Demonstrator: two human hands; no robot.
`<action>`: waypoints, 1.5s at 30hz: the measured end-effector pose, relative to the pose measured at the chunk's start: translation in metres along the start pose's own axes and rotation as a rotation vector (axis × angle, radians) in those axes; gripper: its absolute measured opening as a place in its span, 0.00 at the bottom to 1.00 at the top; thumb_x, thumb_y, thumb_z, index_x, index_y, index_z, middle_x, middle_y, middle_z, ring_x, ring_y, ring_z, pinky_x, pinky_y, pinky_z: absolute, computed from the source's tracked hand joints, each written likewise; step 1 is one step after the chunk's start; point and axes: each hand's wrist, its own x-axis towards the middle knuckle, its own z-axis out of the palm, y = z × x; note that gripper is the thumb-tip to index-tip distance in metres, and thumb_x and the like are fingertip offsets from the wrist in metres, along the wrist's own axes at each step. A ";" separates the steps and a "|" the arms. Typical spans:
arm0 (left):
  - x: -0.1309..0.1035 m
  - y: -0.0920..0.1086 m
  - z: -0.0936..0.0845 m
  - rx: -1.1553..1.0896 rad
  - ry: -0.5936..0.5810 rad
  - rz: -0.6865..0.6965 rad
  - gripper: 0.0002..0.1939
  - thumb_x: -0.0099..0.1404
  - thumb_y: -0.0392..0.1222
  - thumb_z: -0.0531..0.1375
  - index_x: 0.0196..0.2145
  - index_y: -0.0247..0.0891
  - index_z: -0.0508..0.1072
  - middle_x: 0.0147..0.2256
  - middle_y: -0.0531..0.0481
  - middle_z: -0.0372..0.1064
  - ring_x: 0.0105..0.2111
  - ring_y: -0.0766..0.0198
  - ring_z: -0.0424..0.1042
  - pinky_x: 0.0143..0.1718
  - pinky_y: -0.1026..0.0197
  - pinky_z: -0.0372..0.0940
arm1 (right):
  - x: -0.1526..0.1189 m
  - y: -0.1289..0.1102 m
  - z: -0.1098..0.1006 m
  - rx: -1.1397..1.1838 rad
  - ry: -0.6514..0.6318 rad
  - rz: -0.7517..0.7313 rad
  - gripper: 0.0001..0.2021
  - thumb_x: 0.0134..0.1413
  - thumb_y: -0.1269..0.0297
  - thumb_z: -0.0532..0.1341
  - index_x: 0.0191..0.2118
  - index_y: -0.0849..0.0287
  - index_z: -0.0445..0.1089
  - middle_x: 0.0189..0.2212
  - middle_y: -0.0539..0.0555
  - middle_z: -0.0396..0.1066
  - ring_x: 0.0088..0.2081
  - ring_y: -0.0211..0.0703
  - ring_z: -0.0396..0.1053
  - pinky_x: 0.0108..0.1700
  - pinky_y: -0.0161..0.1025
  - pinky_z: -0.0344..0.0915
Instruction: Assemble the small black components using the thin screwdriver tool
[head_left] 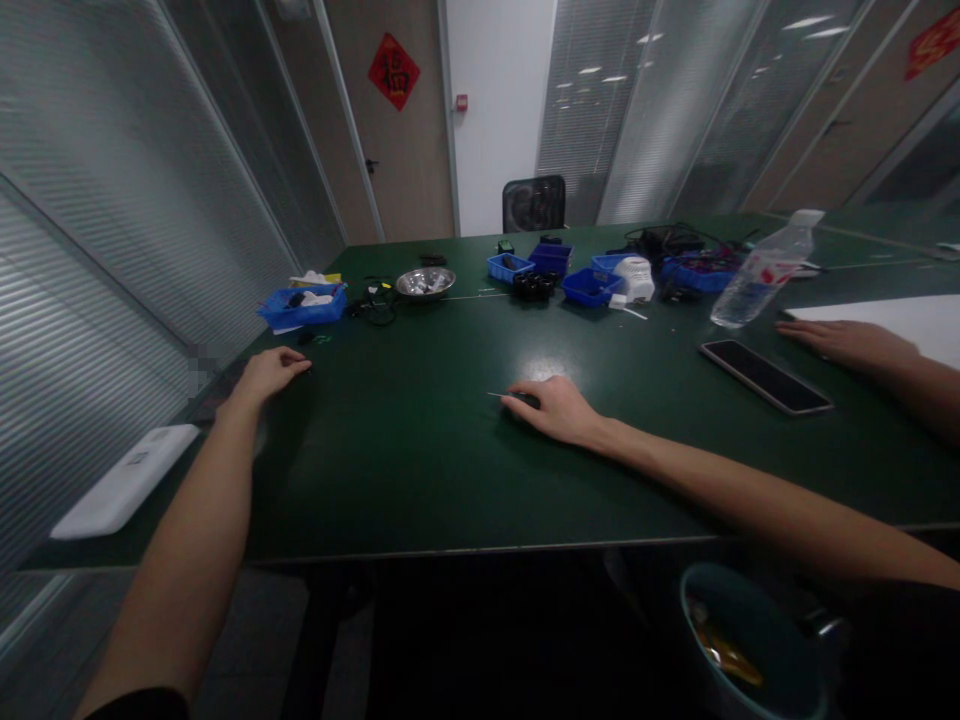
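Observation:
My right hand rests on the green table, its fingers closed round a slim screwdriver-like tool. The tool's thin metal shaft points left, and its dark handle is mostly hidden in the fingers. Over the table's left side, my left hand has thumb and fingers pinched together. Something tiny and dark may be at its fingertips, too small to name. Just beyond that hand lie small dark and green bits and a blue tray of parts.
A steel bowl, blue bins and cables stand farther back. To the right are a water bottle, a phone and another person's hand. A white box-like device lies left; a bin sits below the edge.

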 end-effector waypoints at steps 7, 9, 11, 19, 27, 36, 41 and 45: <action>-0.001 0.002 0.000 -0.019 0.005 -0.006 0.19 0.69 0.52 0.66 0.50 0.37 0.78 0.51 0.41 0.78 0.48 0.53 0.75 0.50 0.56 0.66 | -0.001 -0.003 -0.002 0.017 -0.007 0.005 0.24 0.74 0.46 0.55 0.54 0.57 0.80 0.35 0.55 0.82 0.31 0.44 0.76 0.36 0.39 0.65; -0.001 0.003 -0.001 -0.021 0.005 -0.014 0.19 0.69 0.52 0.66 0.50 0.36 0.78 0.52 0.40 0.78 0.48 0.53 0.75 0.49 0.56 0.66 | -0.001 -0.003 -0.002 0.014 -0.002 0.004 0.23 0.74 0.46 0.55 0.53 0.57 0.81 0.35 0.55 0.82 0.30 0.43 0.76 0.35 0.39 0.64; -0.002 0.004 -0.001 -0.024 0.006 -0.025 0.18 0.69 0.52 0.66 0.50 0.36 0.79 0.51 0.40 0.78 0.47 0.53 0.75 0.47 0.57 0.66 | -0.001 -0.003 -0.002 0.013 0.000 0.003 0.23 0.74 0.47 0.56 0.53 0.57 0.81 0.35 0.55 0.82 0.30 0.43 0.75 0.35 0.39 0.64; -0.007 0.009 -0.004 -0.061 0.001 -0.023 0.21 0.69 0.50 0.69 0.53 0.34 0.78 0.46 0.48 0.79 0.41 0.62 0.72 0.41 0.65 0.61 | -0.001 0.000 0.002 -0.017 0.019 0.007 0.24 0.74 0.45 0.56 0.54 0.57 0.81 0.32 0.55 0.81 0.28 0.43 0.74 0.34 0.39 0.62; -0.012 0.015 -0.009 -0.124 0.012 -0.043 0.21 0.64 0.48 0.73 0.47 0.30 0.78 0.33 0.55 0.77 0.36 0.65 0.69 0.38 0.67 0.58 | -0.001 -0.001 0.000 0.026 0.006 -0.003 0.24 0.74 0.45 0.55 0.54 0.58 0.81 0.35 0.55 0.82 0.29 0.43 0.75 0.35 0.39 0.65; -0.016 0.019 -0.011 -0.183 0.016 -0.060 0.21 0.63 0.46 0.74 0.47 0.30 0.76 0.26 0.62 0.71 0.31 0.67 0.68 0.34 0.67 0.56 | -0.001 -0.001 -0.001 0.018 -0.001 -0.002 0.24 0.74 0.46 0.56 0.54 0.58 0.80 0.34 0.55 0.82 0.30 0.43 0.75 0.35 0.39 0.65; -0.017 0.023 -0.012 -0.199 0.046 -0.064 0.20 0.61 0.43 0.76 0.43 0.29 0.77 0.22 0.63 0.69 0.29 0.68 0.67 0.33 0.67 0.55 | -0.002 -0.001 -0.001 0.033 -0.001 -0.006 0.23 0.74 0.46 0.56 0.54 0.57 0.80 0.34 0.55 0.82 0.29 0.43 0.75 0.35 0.39 0.65; -0.018 0.024 -0.013 -0.191 0.044 -0.081 0.16 0.61 0.43 0.76 0.39 0.30 0.78 0.22 0.62 0.70 0.29 0.68 0.67 0.33 0.66 0.55 | -0.002 -0.001 -0.001 0.035 0.001 -0.009 0.24 0.74 0.46 0.55 0.54 0.58 0.81 0.33 0.55 0.81 0.29 0.42 0.74 0.34 0.39 0.64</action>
